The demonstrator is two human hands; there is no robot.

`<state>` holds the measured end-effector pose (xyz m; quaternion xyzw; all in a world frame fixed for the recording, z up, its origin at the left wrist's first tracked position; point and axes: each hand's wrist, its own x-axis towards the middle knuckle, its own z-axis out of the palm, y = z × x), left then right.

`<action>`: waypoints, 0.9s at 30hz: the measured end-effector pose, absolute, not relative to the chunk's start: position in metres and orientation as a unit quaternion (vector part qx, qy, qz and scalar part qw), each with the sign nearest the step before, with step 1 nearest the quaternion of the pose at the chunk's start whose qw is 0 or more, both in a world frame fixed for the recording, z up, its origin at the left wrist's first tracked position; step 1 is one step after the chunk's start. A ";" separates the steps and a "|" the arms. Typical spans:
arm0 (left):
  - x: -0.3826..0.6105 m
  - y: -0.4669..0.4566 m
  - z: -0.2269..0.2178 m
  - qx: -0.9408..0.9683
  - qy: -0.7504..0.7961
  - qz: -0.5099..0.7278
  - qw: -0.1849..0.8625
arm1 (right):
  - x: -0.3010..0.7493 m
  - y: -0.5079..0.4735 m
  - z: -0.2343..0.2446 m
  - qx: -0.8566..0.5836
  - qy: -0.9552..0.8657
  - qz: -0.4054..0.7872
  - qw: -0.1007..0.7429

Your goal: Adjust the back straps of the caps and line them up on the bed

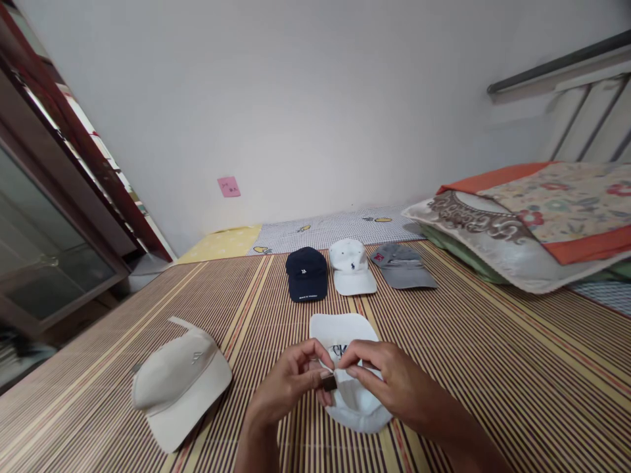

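Observation:
A white cap [359, 404] with dark letters on its front lies before me, brim pointing away. Above its crown, my left hand [298, 374] is closed in a pinch on what looks like the cap's white strap. A small dark square piece [329, 382], perhaps a buckle, shows at the left fingertips. From the other side my right hand [379, 371] pinches the same narrow white band, thumb and forefinger close to the left ones. The fingers partly cover the letters and the band.
To the left lies a beige cap [180, 381], its strap sticking up. Farther back sit a navy cap [306, 272], another white cap [351, 266] and a grey cap [403, 266] in a row. Pillows [493, 223] are piled at right on the striped mat [261, 322]. Behind rises a wall [315, 112].

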<state>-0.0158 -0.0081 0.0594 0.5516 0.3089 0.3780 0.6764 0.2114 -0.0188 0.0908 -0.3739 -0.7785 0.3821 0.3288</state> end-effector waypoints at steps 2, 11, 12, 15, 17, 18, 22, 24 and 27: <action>-0.017 -0.008 0.059 0.553 0.307 0.380 0.675 | 0.213 -0.018 0.089 -0.382 -0.773 0.386 0.328; -0.019 -0.010 0.063 0.564 0.267 0.359 0.694 | 0.220 -0.016 0.090 -0.371 -0.756 0.422 0.336; -0.019 -0.010 0.063 0.566 0.268 0.355 0.694 | 0.220 -0.016 0.089 -0.370 -0.754 0.428 0.334; -0.018 -0.010 0.063 0.569 0.268 0.345 0.697 | 0.220 -0.014 0.087 -0.368 -0.752 0.438 0.327; -0.016 -0.010 0.064 0.567 0.260 0.348 0.700 | 0.219 -0.013 0.086 -0.363 -0.754 0.440 0.326; -0.015 -0.010 0.064 0.566 0.255 0.353 0.700 | 0.219 -0.013 0.086 -0.360 -0.754 0.441 0.326; -0.011 -0.010 0.064 0.563 0.254 0.367 0.696 | 0.219 -0.014 0.088 -0.345 -0.746 0.462 0.333; -0.010 -0.010 0.063 0.562 0.260 0.370 0.693 | 0.216 -0.015 0.087 -0.344 -0.736 0.479 0.333; -0.009 -0.010 0.062 0.567 0.259 0.373 0.687 | 0.211 -0.017 0.085 -0.351 -0.720 0.500 0.327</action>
